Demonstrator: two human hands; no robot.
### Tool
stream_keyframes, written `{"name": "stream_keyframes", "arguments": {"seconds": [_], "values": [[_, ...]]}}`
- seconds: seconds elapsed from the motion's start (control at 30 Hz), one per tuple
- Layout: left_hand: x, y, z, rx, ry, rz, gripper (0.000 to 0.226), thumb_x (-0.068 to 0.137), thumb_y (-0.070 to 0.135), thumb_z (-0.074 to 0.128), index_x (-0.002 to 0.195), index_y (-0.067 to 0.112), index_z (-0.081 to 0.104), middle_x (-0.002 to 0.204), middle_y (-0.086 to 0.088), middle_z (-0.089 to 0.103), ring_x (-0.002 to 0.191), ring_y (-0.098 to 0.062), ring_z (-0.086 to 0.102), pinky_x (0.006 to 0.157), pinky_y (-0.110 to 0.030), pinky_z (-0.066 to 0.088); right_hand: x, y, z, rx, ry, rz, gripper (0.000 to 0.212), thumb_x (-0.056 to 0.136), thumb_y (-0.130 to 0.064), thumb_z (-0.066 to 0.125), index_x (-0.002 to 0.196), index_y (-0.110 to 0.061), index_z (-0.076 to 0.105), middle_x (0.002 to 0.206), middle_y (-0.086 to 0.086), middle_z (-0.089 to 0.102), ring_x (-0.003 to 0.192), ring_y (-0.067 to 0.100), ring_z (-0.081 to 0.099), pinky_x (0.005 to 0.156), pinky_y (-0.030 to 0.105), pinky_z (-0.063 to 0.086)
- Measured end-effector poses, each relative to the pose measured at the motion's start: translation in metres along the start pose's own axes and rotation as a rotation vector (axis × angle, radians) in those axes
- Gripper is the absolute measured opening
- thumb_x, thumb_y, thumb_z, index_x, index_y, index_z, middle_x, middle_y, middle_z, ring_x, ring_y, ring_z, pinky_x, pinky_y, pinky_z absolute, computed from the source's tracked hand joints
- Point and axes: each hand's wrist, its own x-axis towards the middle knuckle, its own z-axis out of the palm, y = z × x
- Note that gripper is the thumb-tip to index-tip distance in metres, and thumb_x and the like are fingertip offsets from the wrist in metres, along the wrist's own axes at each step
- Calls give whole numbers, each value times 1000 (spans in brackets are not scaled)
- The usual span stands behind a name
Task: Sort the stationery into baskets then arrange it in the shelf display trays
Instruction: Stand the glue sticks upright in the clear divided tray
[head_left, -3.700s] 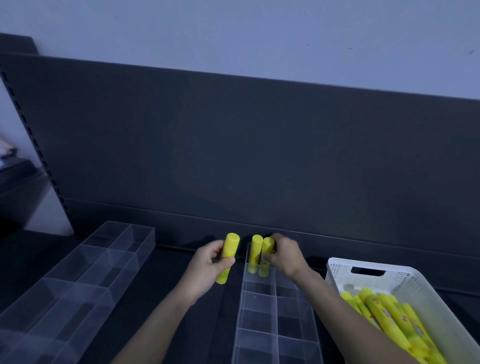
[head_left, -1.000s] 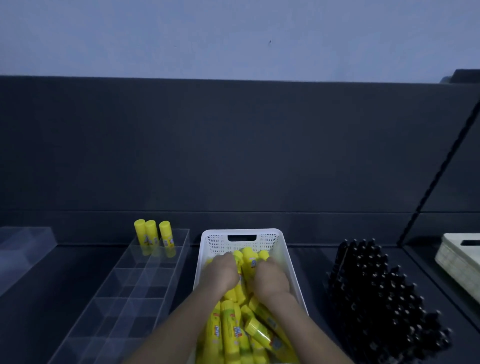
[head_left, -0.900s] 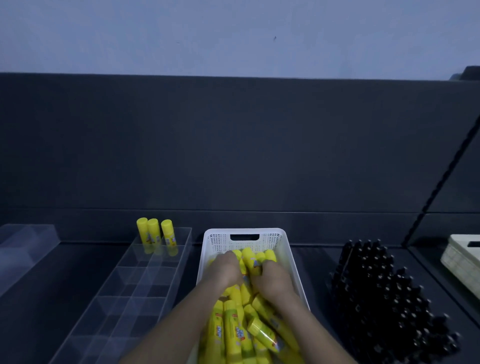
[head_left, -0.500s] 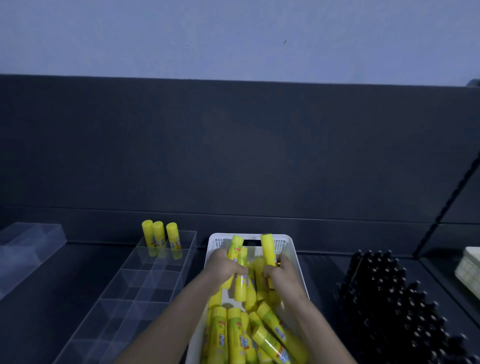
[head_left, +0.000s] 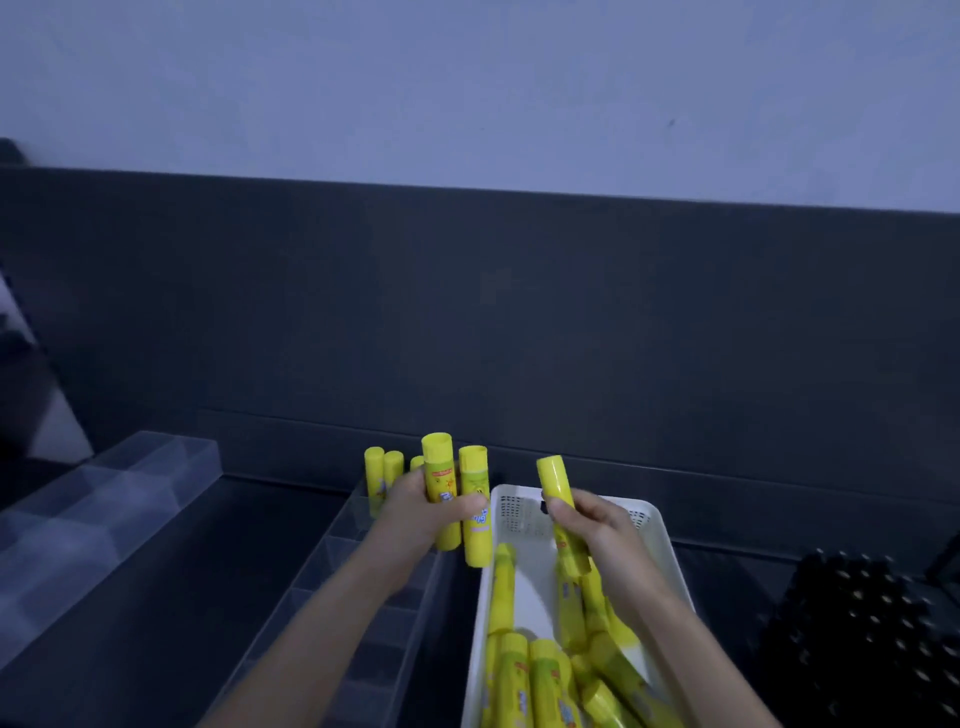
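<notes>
Key relation: the far compartment of the divided tray (head_left: 343, 545) lies just beyond and to the left of the left hand (head_left: 415, 519). That hand is the nearer one. The right hand (head_left: 602, 535) is over the basket (head_left: 519, 512), which stands just right of the tray.
Left fingers: curled round a pair of glue sticks (head_left: 441, 483), which touch side by side above the tray's right edge.
Right fingers: pinching a single glue stick (head_left: 557, 483) below its middle, above the basket's far end.
Long axis: the pair is near upright, in line with the standing glue sticks (head_left: 375, 480) in the far compartment. The single one leans slightly, top to the left.
Judgement: the pair needs a short carry leftward and down with little turning. The single one has the longer way.
Count, in hands: three; two left, one right.
Count, in tray: three standing, the third largely hidden behind the pair.
Count, in basket: a loose heap (head_left: 540, 675) lying mostly lengthways. About ten show, but the exact number cannot be told.
Count, containers: one white basket and two clear trays. The second tray (head_left: 104, 525) is well apart at left on the shelf (head_left: 234, 571).
Other: dark upright items (head_left: 862, 634) stand right of the basket, kind unclear.
</notes>
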Motion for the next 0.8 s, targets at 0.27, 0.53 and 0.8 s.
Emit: {"name": "stream_keyframes", "arguments": {"seconds": [0.27,0.53,0.8], "values": [[14,-5,-118,38,127,75,30,70,5,77,92,-9,63,73,-11,68,64,-14,63,61,-26,46,61,-21,76,-219,153,-155,13,80,0,59,83,-9,51,85,15,68,84,30,66,78,34,53],[43,-29,-171,154,16,25,14,78,3,70,74,5,58,67,-4,55,63,-13,51,59,-25,40,101,10,138,-852,244,21,11,83,-10,56,83,-11,45,83,8,58,78,27,54,63,28,37],[57,-34,-171,90,-51,8,18,74,-2,73,75,13,62,61,7,61,59,-5,58,57,-18,43,100,22,145,-935,249,135,17,83,-11,52,99,-7,56,101,13,66,93,30,61,65,25,36]]}}
